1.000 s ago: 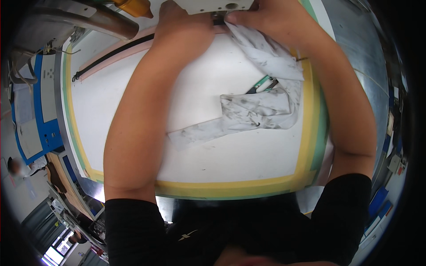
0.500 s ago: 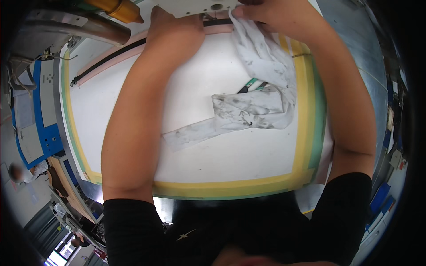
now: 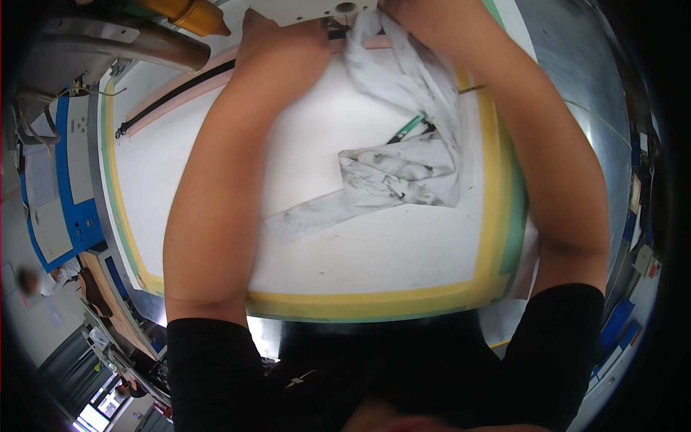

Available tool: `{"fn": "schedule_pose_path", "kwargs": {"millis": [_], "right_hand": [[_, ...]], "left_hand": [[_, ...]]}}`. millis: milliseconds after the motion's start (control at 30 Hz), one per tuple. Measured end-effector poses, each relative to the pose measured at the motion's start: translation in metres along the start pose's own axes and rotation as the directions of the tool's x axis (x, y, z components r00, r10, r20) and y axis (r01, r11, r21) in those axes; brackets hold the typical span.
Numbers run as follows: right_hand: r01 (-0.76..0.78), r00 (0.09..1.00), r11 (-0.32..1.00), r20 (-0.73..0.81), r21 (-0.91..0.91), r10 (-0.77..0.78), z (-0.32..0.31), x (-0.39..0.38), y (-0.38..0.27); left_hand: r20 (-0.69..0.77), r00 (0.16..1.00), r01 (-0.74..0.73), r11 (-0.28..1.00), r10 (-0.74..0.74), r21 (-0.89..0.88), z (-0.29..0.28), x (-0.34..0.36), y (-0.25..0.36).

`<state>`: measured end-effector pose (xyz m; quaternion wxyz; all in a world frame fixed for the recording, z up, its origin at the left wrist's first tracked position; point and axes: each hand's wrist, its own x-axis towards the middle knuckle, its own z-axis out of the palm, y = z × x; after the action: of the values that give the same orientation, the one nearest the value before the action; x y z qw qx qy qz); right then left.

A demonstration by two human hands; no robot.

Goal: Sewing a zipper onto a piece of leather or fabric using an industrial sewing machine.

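My left hand (image 3: 284,49) lies over a long black strip (image 3: 176,95) at the foot of a white machine plate; its fingertips go out of sight there. In my right hand (image 3: 435,25), at the top right, is a bunched end of a white cloth (image 3: 396,173) with dark smudges. The cloth hangs from that hand onto the white board (image 3: 345,259) and lies folded in the middle. A green and black hand tool (image 3: 408,128) shows partly from under the cloth; its kind is hidden. Beneath the black strip runs a pink strip (image 3: 216,83).
The white machine plate (image 3: 306,10) with holes spans the top. A metal cylinder (image 3: 158,47) and an amber nozzle-like part (image 3: 194,18) jut in at the upper left. Yellow tape (image 3: 360,306) edges the board. A blue and grey panel (image 3: 72,180) stands left.
My right hand has shifted left along the plate, drawing the upper cloth left with it. More of the green and black tool shows. My left hand has barely moved.
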<state>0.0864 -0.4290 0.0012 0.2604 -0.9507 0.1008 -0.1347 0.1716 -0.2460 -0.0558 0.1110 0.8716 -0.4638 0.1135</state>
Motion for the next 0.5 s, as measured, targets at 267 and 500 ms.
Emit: {"fn": "schedule_pose_path", "kwargs": {"millis": [267,500], "right_hand": [[0.13,0.97,0.952,0.162,0.278,-0.18,-0.016,-0.021,0.002],[0.215,0.966,0.939,0.086,0.269,-0.246,0.001,-0.004,0.006]], "left_hand": [[0.001,0.992,-0.121,0.973,0.123,0.197,0.011,0.002,-0.01],[0.044,0.977,-0.208,0.904,0.207,0.375,0.021,-0.002,-0.023]]}}
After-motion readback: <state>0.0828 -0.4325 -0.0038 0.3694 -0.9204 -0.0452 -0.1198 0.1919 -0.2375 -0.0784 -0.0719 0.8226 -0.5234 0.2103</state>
